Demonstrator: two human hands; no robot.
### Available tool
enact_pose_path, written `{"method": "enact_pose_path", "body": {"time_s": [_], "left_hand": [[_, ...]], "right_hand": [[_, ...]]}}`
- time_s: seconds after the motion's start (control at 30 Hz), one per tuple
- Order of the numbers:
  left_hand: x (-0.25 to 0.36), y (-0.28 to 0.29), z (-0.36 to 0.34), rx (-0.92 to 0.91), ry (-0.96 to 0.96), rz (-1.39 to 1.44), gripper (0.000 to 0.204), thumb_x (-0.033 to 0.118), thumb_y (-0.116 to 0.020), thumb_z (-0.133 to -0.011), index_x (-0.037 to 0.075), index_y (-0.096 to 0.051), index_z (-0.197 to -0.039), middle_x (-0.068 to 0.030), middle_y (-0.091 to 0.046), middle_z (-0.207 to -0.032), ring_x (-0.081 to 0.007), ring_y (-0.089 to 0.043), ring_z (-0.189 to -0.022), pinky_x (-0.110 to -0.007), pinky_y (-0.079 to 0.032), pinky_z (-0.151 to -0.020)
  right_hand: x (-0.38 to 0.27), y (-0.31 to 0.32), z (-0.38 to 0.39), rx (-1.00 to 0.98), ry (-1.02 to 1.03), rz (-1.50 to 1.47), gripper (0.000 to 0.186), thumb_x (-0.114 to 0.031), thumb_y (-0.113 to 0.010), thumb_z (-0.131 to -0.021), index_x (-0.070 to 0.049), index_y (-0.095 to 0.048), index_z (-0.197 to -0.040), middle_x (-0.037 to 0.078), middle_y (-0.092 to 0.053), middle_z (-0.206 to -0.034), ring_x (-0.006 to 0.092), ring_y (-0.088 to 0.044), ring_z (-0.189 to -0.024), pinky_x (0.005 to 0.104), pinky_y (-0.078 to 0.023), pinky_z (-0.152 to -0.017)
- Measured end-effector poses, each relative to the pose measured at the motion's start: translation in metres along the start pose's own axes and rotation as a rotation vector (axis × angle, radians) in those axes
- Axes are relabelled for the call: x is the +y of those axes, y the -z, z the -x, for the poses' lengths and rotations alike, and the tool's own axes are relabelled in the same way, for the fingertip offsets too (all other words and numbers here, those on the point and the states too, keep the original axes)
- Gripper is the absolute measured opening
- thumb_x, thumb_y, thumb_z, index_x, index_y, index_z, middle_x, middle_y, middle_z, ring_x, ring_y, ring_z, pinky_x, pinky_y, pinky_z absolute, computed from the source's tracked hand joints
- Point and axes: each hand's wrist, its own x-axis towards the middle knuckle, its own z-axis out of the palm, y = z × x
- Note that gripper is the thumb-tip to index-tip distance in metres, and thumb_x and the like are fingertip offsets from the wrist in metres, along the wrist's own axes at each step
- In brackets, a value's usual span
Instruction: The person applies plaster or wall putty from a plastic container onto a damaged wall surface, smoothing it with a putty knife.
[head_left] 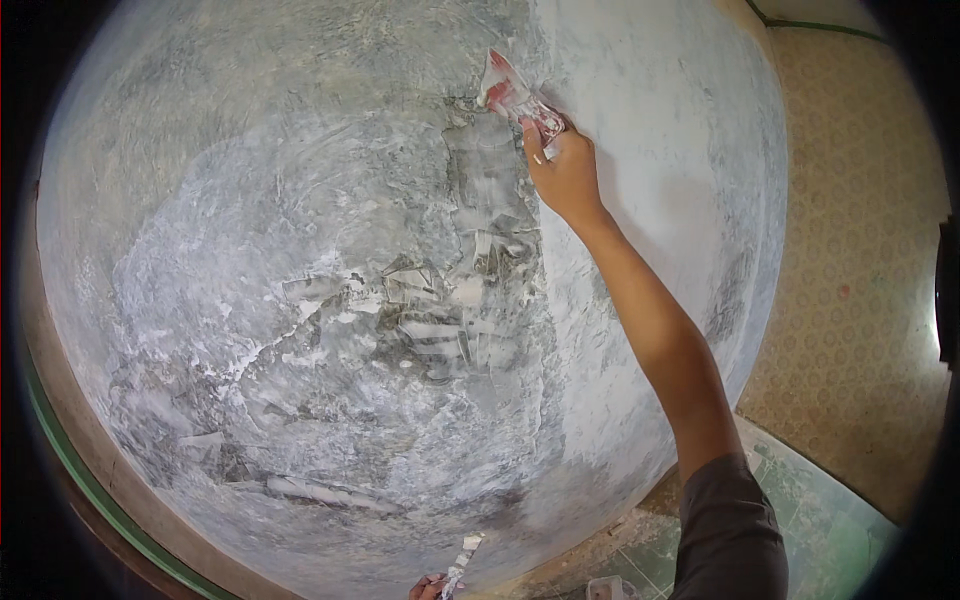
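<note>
My right hand (568,178) reaches up and is closed around the handle of a red putty knife (508,92) smeared with white filler. Its blade points up and left against the wall (330,210), near the border between rough grey plaster and a smoother white coat. At the lower edge, my left hand (427,587) shows only its fingers, closed on a narrow scraper (461,564) caked with white paste. Most of that hand is cut off by the frame.
White flakes and peeling patches (430,310) mark the middle of the wall. To the right is a patterned tan wall (850,270); below it lies a green tiled floor (810,490) with a small pale container (605,588). A green strip (85,465) runs along the left.
</note>
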Motion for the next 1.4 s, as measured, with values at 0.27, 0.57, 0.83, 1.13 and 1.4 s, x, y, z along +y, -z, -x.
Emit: {"method": "enact_pose_path", "body": {"time_s": [0.27, 0.57, 0.83, 1.13, 1.4], "left_hand": [[0.026, -0.015, 0.011, 0.024, 0.004, 0.009, 0.031, 0.023, -0.051, -0.105, 0.001, -0.066, -0.121, 0.001, -0.059, -0.083, -0.011, -0.049, -0.066, -0.029, -0.04, -0.06], [0.039, 0.004, 0.001, 0.051, 0.012, -0.026, 0.035, 0.024, -0.052, -0.104, 0.0, -0.062, -0.127, -0.0029, -0.061, -0.085, -0.0148, -0.052, -0.066, -0.03, -0.043, -0.059], [0.058, 0.008, -0.011, 0.058, 0.007, 0.035, 0.072, 0.023, -0.058, -0.103, -0.012, -0.027, -0.158, -0.0092, -0.065, -0.099, -0.0157, -0.057, -0.075, -0.03, -0.046, -0.062], [0.066, 0.01, -0.013, 0.087, -0.001, 0.059, 0.061, 0.022, -0.057, -0.103, -0.011, -0.041, -0.151, -0.0074, -0.066, -0.099, -0.0144, -0.057, -0.076, -0.029, -0.045, -0.061], [0.055, 0.028, -0.018, 0.076, -0.061, 0.047, 0.04, 0.023, -0.056, -0.103, -0.004, -0.062, -0.133, -0.004, -0.067, -0.093, -0.0107, -0.054, -0.069, -0.027, -0.042, -0.059]], "right_hand": [[0.02, 0.003, 0.004, 0.04, -0.198, 0.018, 0.024, -0.014, -0.065, -0.099, 0.007, -0.071, -0.11, 0.024, -0.072, -0.099, 0.0396, -0.072, -0.085, 0.0439, -0.055, -0.077], [0.02, 0.007, -0.015, 0.089, -0.124, 0.072, 0.023, -0.013, -0.065, -0.099, 0.006, -0.07, -0.109, 0.025, -0.072, -0.098, 0.04, -0.072, -0.085, 0.045, -0.055, -0.077], [0.007, 0.001, 0.006, -0.047, 0.147, 0.238, 0.036, -0.007, -0.068, -0.096, -0.003, -0.067, -0.132, 0.015, -0.073, -0.119, 0.0342, -0.068, -0.109, 0.0411, -0.055, -0.095], [0.005, -0.007, 0.028, -0.034, 0.391, 0.367, 0.06, -0.003, -0.078, -0.08, -0.011, -0.066, -0.138, 0.006, -0.07, -0.131, 0.0269, -0.063, -0.119, 0.0387, -0.053, -0.102], [0.001, -0.022, 0.082, -0.206, 0.452, 0.412, 0.066, 0.003, -0.071, -0.079, -0.015, -0.065, -0.142, 0.006, -0.066, -0.134, 0.0292, -0.061, -0.121, 0.042, -0.051, -0.103]]}}
